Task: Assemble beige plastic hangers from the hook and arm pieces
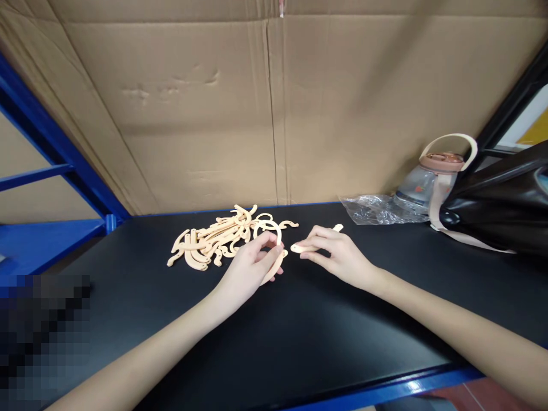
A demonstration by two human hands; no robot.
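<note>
My left hand (256, 257) pinches curved, cream-coloured flat pieces (275, 267) between thumb and fingers; one curves up above the fingertips and another reaches down below them. My right hand (331, 251) is closed on a similar cream strip (305, 248) with a small hole near its rounded end; its other end sticks out beyond the knuckles. A narrow gap separates the two hands' pieces. Just behind and left of my left hand lies a loose pile of the same curved pieces (222, 231), several with holes at their ends. Whether the left hand's pieces are joined is hidden by my fingers.
Both hands are over a black tabletop (265, 348) with a blue front edge. Cardboard (192, 114) stands along the back. At the back right are a crumpled clear plastic bag (372, 210), a strapped water bottle (423, 182) and a black bag (505, 200). A blue frame (47, 131) rises at left.
</note>
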